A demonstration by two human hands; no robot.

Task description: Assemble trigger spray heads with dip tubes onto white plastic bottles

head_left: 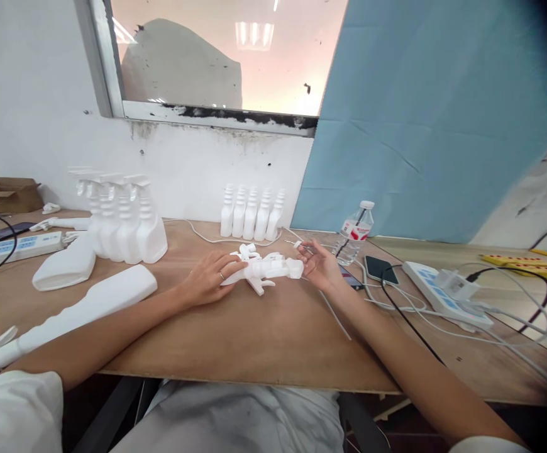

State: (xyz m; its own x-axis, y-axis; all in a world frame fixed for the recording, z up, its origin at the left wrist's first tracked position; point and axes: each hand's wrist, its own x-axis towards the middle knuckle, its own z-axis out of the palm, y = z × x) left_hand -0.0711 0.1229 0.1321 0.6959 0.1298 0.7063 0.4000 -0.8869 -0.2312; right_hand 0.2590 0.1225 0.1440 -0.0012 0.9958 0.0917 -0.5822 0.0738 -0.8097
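My left hand [210, 277] rests on the wooden table [254, 340], its fingers closed on a white spray-trigger head [273, 269] that lies among a small pile of similar white parts. My right hand [318, 263] hovers just right of the pile, fingers pinched on a small white cap with a thin tube [298, 244]. A thin clear straw [334, 311] lies on the table below my right wrist.
Assembled white spray bottles [127, 220] stand at the left, with two bottles lying on their sides [99, 302] nearer me. A row of headless white bottles [252, 214] stands by the wall. A water bottle [356, 231], phones [381, 268], power strips [443, 292] and cables lie at the right.
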